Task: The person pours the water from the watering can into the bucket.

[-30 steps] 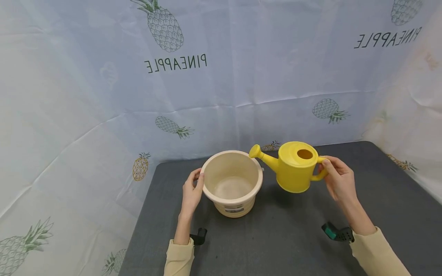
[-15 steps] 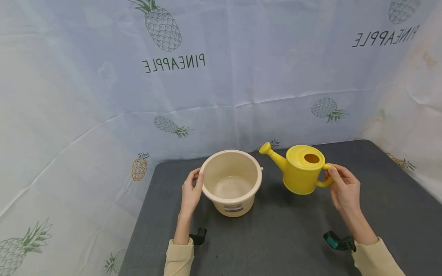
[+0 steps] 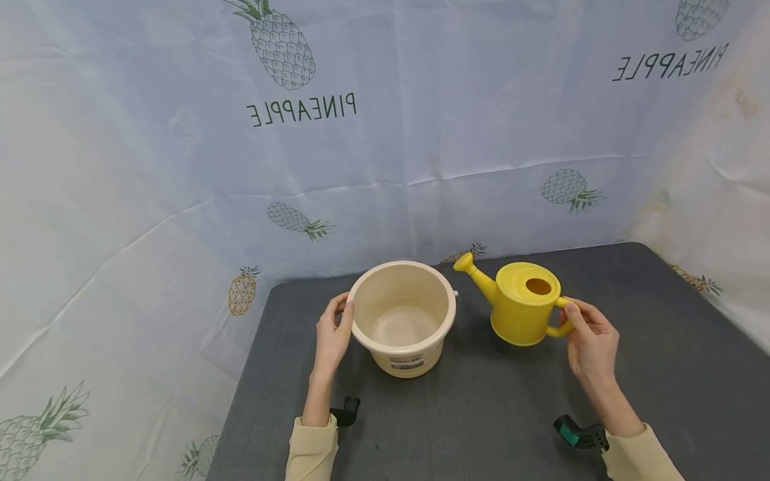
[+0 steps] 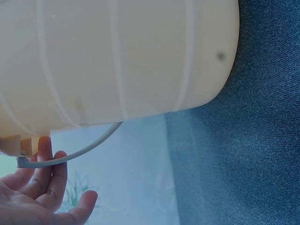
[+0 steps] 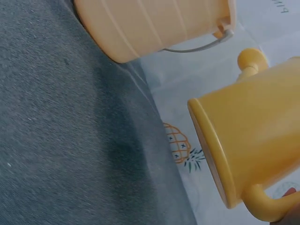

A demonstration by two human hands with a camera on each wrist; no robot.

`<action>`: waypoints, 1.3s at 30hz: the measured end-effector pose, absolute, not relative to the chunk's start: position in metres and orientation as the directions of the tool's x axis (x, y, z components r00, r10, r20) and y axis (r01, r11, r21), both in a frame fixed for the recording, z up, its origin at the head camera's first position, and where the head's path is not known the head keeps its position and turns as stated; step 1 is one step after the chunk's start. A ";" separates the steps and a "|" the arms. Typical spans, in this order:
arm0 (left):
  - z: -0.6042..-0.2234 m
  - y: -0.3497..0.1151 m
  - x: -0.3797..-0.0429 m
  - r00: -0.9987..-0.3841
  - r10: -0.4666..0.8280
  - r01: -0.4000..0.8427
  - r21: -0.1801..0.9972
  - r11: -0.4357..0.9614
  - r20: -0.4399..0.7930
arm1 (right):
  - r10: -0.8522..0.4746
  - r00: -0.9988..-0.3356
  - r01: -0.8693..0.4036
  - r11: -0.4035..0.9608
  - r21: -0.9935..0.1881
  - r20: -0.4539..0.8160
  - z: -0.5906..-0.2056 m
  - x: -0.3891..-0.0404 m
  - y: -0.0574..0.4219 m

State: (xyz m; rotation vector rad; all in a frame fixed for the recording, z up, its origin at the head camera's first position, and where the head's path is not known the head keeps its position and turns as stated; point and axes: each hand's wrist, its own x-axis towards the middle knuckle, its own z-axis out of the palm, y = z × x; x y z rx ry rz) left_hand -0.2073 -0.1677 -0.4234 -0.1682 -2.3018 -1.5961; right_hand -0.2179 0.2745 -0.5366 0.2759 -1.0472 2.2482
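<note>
A cream bucket (image 3: pixel 408 364) stands upright on the dark table, its mouth facing up. At its left rim, my left hand (image 3: pixel 333 337) holds on, thumb at the edge and fingers outside near the wire handle (image 4: pixel 89 149). To the right of the bucket, my right hand (image 3: pixel 592 341) grips the handle of a yellow watering can (image 3: pixel 522 314). The can is off the table in the right wrist view, its base (image 5: pixel 213 154) showing, and its spout (image 3: pixel 478 277) slants up to the left. Only a bit of the right hand's fingers shows there.
The dark table (image 3: pixel 457 427) reaches back to a pale curtain (image 3: pixel 385 147) printed with pineapples. Black wrist devices, the right one (image 3: pixel 580 434) with a green patch, sit just above both sleeves.
My right hand has carried the watering can rightward away from the bucket, then lowered it a little, with the spout tipped further up. The left hand and bucket have stayed in place.
</note>
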 end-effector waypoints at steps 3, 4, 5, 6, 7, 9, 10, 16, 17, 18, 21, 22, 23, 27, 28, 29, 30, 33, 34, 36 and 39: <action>-0.417 -0.166 -0.204 -0.938 -0.088 0.285 0.893 0.348 0.334 | 0.483 -0.765 -0.638 -0.471 -0.610 0.426 -0.537 -0.216 0.269; -0.413 -0.165 -0.201 -0.938 -0.087 0.287 0.894 0.345 0.335 | 0.492 -0.761 -0.639 -0.464 -0.613 0.422 -0.538 -0.214 0.267; -0.409 -0.163 -0.199 -0.938 -0.087 0.289 0.894 0.341 0.336 | 0.497 -0.761 -0.639 -0.464 -0.614 0.416 -0.538 -0.214 0.265; -0.405 -0.162 -0.196 -0.938 -0.087 0.290 0.895 0.340 0.337 | 0.501 -0.762 -0.637 -0.462 -0.618 0.410 -0.539 -0.213 0.263; -0.402 -0.160 -0.194 -0.938 -0.087 0.289 0.894 0.341 0.337 | 0.502 -0.762 -0.634 -0.451 -0.628 0.409 -0.539 -0.211 0.261; -0.396 -0.158 -0.189 -0.937 -0.088 0.288 0.889 0.357 0.339 | 0.502 -0.764 -0.630 -0.439 -0.641 0.406 -0.536 -0.207 0.255; -0.396 -0.158 -0.189 -0.937 -0.089 0.286 0.891 0.353 0.337 | 0.501 -0.764 -0.632 -0.451 -0.630 0.407 -0.534 -0.204 0.252; -0.408 -0.163 -0.198 -0.939 -0.083 0.287 0.895 0.341 0.333 | 0.521 -0.767 -0.633 -0.521 -0.572 0.375 -0.498 -0.183 0.222; -0.412 -0.165 -0.200 -0.939 -0.081 0.288 0.892 0.349 0.335 | 0.531 -0.768 -0.631 -0.524 -0.573 0.360 -0.491 -0.179 0.217; -0.416 -0.166 -0.203 -0.937 -0.080 0.291 0.888 0.356 0.339 | 0.542 -0.768 -0.628 -0.530 -0.569 0.342 -0.486 -0.176 0.213; -0.423 -0.168 -0.206 -0.931 -0.087 0.299 0.878 0.374 0.355 | 0.562 -0.776 -0.614 -0.565 -0.551 0.287 -0.479 -0.171 0.207; -0.420 -0.166 -0.204 -0.930 -0.086 0.302 0.877 0.373 0.356 | 0.563 -0.780 -0.607 -0.576 -0.548 0.272 -0.479 -0.170 0.206; -0.418 -0.166 -0.203 -0.929 -0.084 0.307 0.878 0.367 0.360 | 0.568 -0.782 -0.600 -0.574 -0.558 0.256 -0.479 -0.170 0.206; -0.417 -0.166 -0.203 -0.931 -0.082 0.306 0.883 0.355 0.356 | 0.580 -0.785 -0.589 -0.585 -0.558 0.220 -0.483 -0.170 0.206; -0.417 -0.166 -0.203 -0.932 -0.082 0.303 0.885 0.355 0.352 | 0.585 -0.782 -0.590 -0.580 -0.562 0.217 -0.484 -0.169 0.206; -0.421 -0.168 -0.206 -0.931 -0.084 0.305 0.883 0.357 0.355 | 0.590 -0.778 -0.593 -0.573 -0.566 0.218 -0.484 -0.169 0.205; -0.423 -0.168 -0.207 -0.930 -0.088 0.304 0.881 0.363 0.357 | 0.595 -0.773 -0.598 -0.566 -0.567 0.221 -0.485 -0.169 0.205; -0.424 -0.167 -0.207 -0.928 -0.097 0.303 0.880 0.366 0.360 | 0.610 -0.758 -0.611 -0.539 -0.580 0.231 -0.488 -0.168 0.204; -0.424 -0.167 -0.207 -0.927 -0.098 0.305 0.879 0.366 0.362 | 0.615 -0.753 -0.615 -0.531 -0.584 0.235 -0.488 -0.168 0.203; -0.424 -0.167 -0.208 -0.926 -0.100 0.305 0.880 0.365 0.363 | 0.620 -0.747 -0.622 -0.525 -0.580 0.240 -0.489 -0.168 0.203; -0.424 -0.167 -0.208 -0.928 -0.101 0.301 0.881 0.365 0.358 | 0.628 -0.741 -0.628 -0.523 -0.576 0.237 -0.491 -0.168 0.201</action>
